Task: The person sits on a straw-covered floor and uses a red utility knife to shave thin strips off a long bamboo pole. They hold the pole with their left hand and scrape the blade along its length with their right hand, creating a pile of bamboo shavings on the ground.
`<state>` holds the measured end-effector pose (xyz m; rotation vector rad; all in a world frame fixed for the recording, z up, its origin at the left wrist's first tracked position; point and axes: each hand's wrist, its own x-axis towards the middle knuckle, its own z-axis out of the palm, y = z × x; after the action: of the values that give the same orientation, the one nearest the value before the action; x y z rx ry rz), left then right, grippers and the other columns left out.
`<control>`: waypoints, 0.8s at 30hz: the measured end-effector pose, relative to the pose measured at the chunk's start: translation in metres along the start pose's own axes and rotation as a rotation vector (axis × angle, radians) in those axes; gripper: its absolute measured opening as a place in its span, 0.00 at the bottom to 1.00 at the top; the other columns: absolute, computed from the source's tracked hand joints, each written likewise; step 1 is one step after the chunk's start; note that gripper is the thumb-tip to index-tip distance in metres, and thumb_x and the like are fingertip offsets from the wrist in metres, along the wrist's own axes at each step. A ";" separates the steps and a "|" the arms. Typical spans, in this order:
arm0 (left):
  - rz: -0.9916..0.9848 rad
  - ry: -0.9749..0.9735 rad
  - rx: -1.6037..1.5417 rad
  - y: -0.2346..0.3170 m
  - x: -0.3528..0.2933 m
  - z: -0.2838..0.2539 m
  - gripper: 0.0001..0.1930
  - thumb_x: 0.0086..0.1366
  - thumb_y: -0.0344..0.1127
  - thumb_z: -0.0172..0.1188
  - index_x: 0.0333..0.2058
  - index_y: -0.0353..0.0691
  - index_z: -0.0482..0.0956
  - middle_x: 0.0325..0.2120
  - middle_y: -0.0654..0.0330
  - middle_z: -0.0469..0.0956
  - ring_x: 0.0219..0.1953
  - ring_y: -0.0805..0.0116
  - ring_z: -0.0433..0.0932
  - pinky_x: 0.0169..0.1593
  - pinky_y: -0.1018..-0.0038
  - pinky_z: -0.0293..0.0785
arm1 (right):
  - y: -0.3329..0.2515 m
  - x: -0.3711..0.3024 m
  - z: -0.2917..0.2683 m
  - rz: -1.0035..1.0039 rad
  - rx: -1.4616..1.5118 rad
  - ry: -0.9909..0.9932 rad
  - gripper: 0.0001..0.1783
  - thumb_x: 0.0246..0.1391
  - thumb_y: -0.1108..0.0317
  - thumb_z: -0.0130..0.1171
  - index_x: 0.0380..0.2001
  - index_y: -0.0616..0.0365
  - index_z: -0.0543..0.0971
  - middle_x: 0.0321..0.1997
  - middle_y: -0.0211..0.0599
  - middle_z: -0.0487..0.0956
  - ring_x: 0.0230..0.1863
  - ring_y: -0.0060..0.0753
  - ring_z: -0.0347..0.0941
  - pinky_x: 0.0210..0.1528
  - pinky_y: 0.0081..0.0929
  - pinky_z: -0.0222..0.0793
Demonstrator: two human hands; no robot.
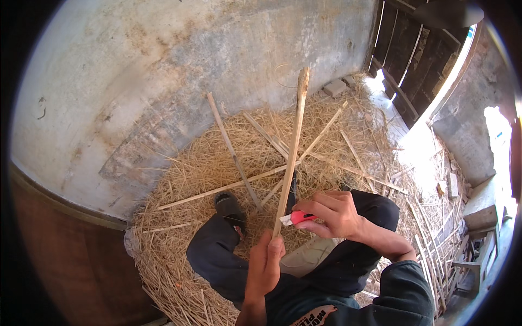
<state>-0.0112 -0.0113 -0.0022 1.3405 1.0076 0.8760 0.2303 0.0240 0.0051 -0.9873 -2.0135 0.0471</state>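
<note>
My left hand point(265, 262) is closed around the lower end of a long, pale wooden stick point(294, 144), which points up and away from me. In my right hand point(333, 213) is a red utility knife point(302, 217), gripped with its short blade out toward the stick. The blade lies at the stick's right edge, a little above my left hand; whether it bites into the wood I cannot tell. A dark, narrow object point(292, 191) shows just behind the stick, its kind unclear.
Straw and shavings point(185, 163) cover the floor, with several loose wooden strips such as a long one point(225, 136) across them. A stained wall point(179, 70) rises ahead. Bricks point(334, 88) lie at its foot, and a plank door point(402, 54) stands at the far right. My bent legs frame the work.
</note>
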 end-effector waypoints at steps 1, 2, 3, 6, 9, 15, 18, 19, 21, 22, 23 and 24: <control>-0.004 0.007 0.018 0.002 0.000 0.001 0.18 0.84 0.44 0.48 0.37 0.35 0.73 0.22 0.64 0.70 0.26 0.76 0.66 0.30 0.71 0.63 | -0.002 0.000 -0.001 0.009 -0.013 -0.009 0.19 0.55 0.53 0.77 0.45 0.49 0.87 0.26 0.27 0.76 0.21 0.33 0.77 0.23 0.32 0.73; 0.011 0.007 0.076 0.005 0.000 0.002 0.19 0.84 0.44 0.48 0.37 0.35 0.72 0.22 0.62 0.70 0.25 0.74 0.67 0.30 0.70 0.63 | -0.004 0.000 -0.003 0.015 -0.025 -0.018 0.19 0.55 0.53 0.77 0.45 0.49 0.87 0.26 0.27 0.76 0.20 0.33 0.77 0.23 0.31 0.73; 0.026 0.008 0.133 0.007 0.001 0.004 0.19 0.84 0.44 0.48 0.37 0.35 0.71 0.21 0.60 0.70 0.24 0.72 0.68 0.29 0.68 0.64 | -0.006 0.001 -0.005 0.021 -0.037 -0.026 0.19 0.55 0.53 0.77 0.45 0.49 0.87 0.26 0.27 0.75 0.20 0.33 0.77 0.23 0.31 0.73; 0.088 0.026 0.232 0.009 0.003 0.006 0.19 0.84 0.45 0.48 0.36 0.34 0.69 0.19 0.55 0.70 0.21 0.67 0.70 0.28 0.64 0.65 | -0.007 0.003 -0.005 0.019 -0.036 0.005 0.19 0.55 0.52 0.77 0.45 0.49 0.87 0.25 0.26 0.75 0.20 0.32 0.76 0.22 0.31 0.72; 0.104 0.041 0.273 0.011 0.005 0.008 0.19 0.84 0.45 0.47 0.36 0.35 0.68 0.18 0.51 0.69 0.19 0.59 0.71 0.27 0.60 0.65 | -0.009 0.005 -0.008 0.021 -0.074 0.016 0.19 0.55 0.52 0.77 0.45 0.50 0.88 0.24 0.25 0.74 0.19 0.30 0.75 0.21 0.29 0.71; 0.076 0.087 0.391 0.016 0.005 0.013 0.22 0.85 0.47 0.44 0.36 0.35 0.68 0.17 0.51 0.68 0.19 0.58 0.69 0.26 0.60 0.63 | -0.013 0.006 -0.012 0.030 -0.167 0.023 0.20 0.53 0.50 0.78 0.44 0.50 0.89 0.23 0.23 0.74 0.18 0.27 0.75 0.20 0.27 0.70; 0.103 0.095 0.431 0.012 0.004 0.014 0.24 0.86 0.49 0.41 0.35 0.36 0.68 0.17 0.53 0.67 0.19 0.64 0.68 0.26 0.62 0.63 | -0.010 0.004 -0.009 0.030 -0.201 0.037 0.20 0.53 0.50 0.78 0.43 0.49 0.89 0.23 0.22 0.74 0.18 0.27 0.76 0.20 0.27 0.70; 0.113 0.095 0.446 0.010 0.004 0.014 0.24 0.86 0.49 0.41 0.34 0.36 0.68 0.17 0.53 0.67 0.19 0.63 0.69 0.26 0.62 0.63 | -0.010 0.003 -0.009 0.028 -0.202 0.039 0.20 0.53 0.50 0.78 0.43 0.49 0.88 0.23 0.22 0.73 0.18 0.27 0.76 0.20 0.27 0.70; 0.129 0.089 0.435 0.006 0.003 0.013 0.23 0.86 0.49 0.41 0.34 0.36 0.68 0.17 0.53 0.68 0.18 0.61 0.70 0.26 0.61 0.63 | -0.009 0.003 -0.009 0.026 -0.206 0.041 0.20 0.53 0.50 0.78 0.43 0.49 0.88 0.22 0.21 0.73 0.18 0.27 0.76 0.20 0.27 0.70; 0.137 0.086 0.429 0.005 0.002 0.013 0.23 0.86 0.48 0.41 0.34 0.35 0.68 0.17 0.53 0.68 0.18 0.60 0.71 0.25 0.61 0.63 | -0.010 0.003 -0.009 0.026 -0.212 0.037 0.19 0.53 0.50 0.78 0.42 0.49 0.89 0.23 0.22 0.74 0.18 0.26 0.77 0.20 0.26 0.71; 0.129 0.084 0.423 0.005 0.002 0.013 0.23 0.86 0.48 0.42 0.34 0.35 0.68 0.17 0.53 0.68 0.18 0.59 0.71 0.25 0.61 0.63 | -0.010 0.004 -0.010 0.027 -0.218 0.032 0.19 0.53 0.50 0.78 0.42 0.49 0.89 0.23 0.22 0.76 0.19 0.25 0.78 0.20 0.26 0.72; 0.121 0.083 0.417 0.005 0.002 0.013 0.23 0.86 0.48 0.42 0.34 0.35 0.68 0.17 0.53 0.68 0.18 0.59 0.71 0.25 0.61 0.63 | -0.010 0.005 -0.012 0.027 -0.224 0.027 0.19 0.53 0.50 0.78 0.41 0.49 0.89 0.23 0.23 0.78 0.19 0.25 0.78 0.21 0.26 0.73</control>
<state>0.0019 -0.0135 0.0024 1.7411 1.2298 0.8447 0.2308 0.0170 0.0197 -1.1487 -2.0112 -0.1806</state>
